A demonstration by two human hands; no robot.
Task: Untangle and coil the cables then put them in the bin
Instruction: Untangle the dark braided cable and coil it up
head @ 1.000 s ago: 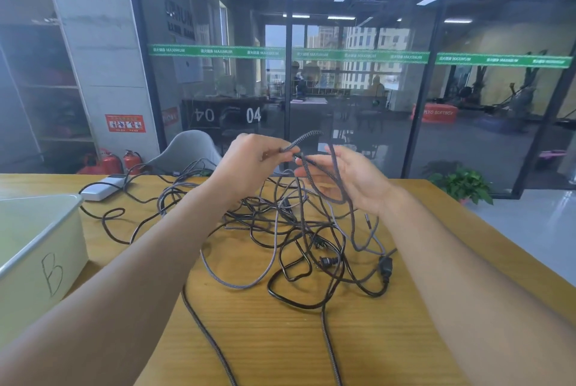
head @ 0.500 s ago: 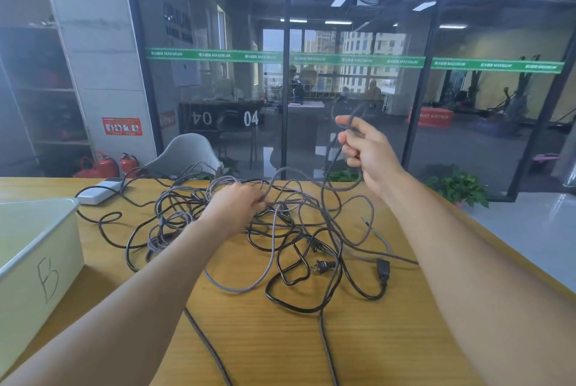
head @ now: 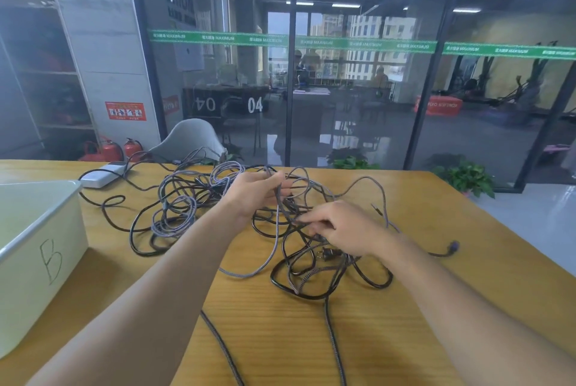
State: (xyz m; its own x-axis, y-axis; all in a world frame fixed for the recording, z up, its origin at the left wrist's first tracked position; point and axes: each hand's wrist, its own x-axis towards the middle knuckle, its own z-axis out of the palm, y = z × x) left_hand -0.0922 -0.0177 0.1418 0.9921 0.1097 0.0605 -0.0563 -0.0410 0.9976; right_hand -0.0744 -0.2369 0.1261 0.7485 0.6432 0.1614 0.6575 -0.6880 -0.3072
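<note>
Cables (head: pixel 299 248) lie tangled across the middle of the wooden table (head: pixel 405 339), reaching toward its far edge. Beyond that edge stand a grey chair (head: pixel 190 142), a glass wall (head: pixel 358 73) and two fire extinguishers (head: pixel 115 148). A white power strip (head: pixel 101 176) sits near the far left corner. The bin (head: pixel 34 254), marked "B", rests at the left edge; its contents cannot be seen. The left hand (head: pixel 258 195) grips a braided cable. The right hand (head: pixel 346 229) pinches a black one.
</note>
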